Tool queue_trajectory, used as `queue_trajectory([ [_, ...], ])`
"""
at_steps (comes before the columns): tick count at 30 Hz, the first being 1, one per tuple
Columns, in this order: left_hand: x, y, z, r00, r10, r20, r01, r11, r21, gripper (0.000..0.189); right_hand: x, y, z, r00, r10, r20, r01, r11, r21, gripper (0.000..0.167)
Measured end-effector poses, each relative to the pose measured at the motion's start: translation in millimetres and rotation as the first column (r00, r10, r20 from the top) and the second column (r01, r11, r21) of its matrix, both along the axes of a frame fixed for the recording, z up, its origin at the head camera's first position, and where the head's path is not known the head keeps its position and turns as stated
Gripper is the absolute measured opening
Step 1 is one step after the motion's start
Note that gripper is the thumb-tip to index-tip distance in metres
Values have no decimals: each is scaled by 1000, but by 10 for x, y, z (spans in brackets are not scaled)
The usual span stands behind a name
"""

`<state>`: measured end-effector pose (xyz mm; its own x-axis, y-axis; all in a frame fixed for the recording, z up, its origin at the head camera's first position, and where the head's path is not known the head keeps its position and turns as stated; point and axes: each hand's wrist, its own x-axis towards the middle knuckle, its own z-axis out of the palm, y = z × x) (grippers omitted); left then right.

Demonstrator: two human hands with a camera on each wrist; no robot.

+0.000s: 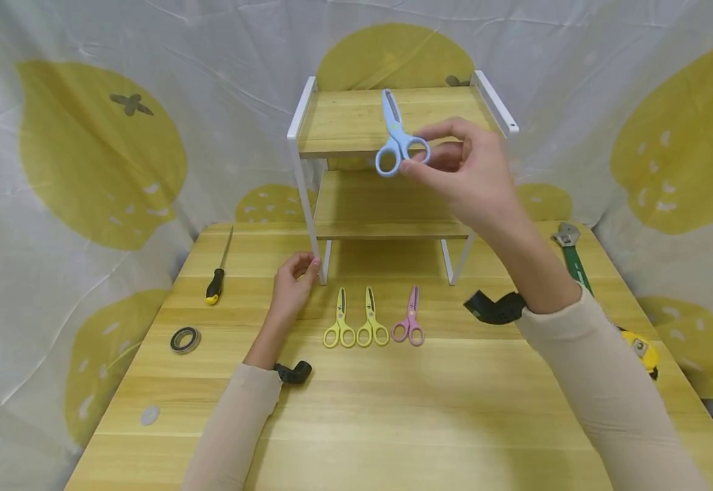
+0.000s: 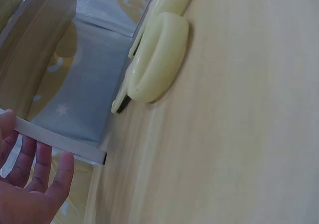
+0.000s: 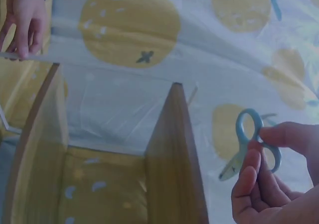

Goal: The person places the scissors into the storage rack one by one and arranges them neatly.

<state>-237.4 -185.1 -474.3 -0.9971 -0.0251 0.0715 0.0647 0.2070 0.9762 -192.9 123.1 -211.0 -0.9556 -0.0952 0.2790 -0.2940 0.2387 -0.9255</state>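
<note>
My right hand (image 1: 469, 164) pinches light blue scissors (image 1: 395, 133) by one handle loop, with the blades pointing up. They are raised in front of the top board of a small two-tier shelf (image 1: 356, 121). In the right wrist view the scissors (image 3: 243, 144) sit between thumb and fingertips, beside the shelf's boards. My left hand (image 1: 292, 286) grips the shelf's white front left leg (image 2: 60, 142) low down, thumb on one side and fingers on the other. On the table before the shelf lie two yellow scissors (image 1: 340, 319) and pink scissors (image 1: 411, 319) in a row.
On the table's left lie a screwdriver (image 1: 215, 279), a black ring-shaped roll (image 1: 185, 339) and a pale disc (image 1: 150, 415). An adjustable wrench (image 1: 572, 259) and a yellow tape measure (image 1: 641, 349) lie at the right. A lemon-print curtain (image 1: 221, 41) hangs behind the shelf.
</note>
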Motion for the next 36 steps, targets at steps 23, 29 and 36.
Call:
queue_trajectory([
  [23, 44, 39, -43, 996, 43, -76, -45, 999, -22, 37, -913, -772, 305, 989, -8, 147, -20, 982, 189, 45],
  [29, 39, 67, -58, 996, 24, -84, -27, 999, -29, 39, -985, -873, 310, 988, 3, 157, -34, 981, 192, 45],
  [36, 50, 76, -64, 995, 25, -95, -30, 998, -51, 38, -1031, -916, 299, 990, 19, 140, -61, 952, 301, 40],
])
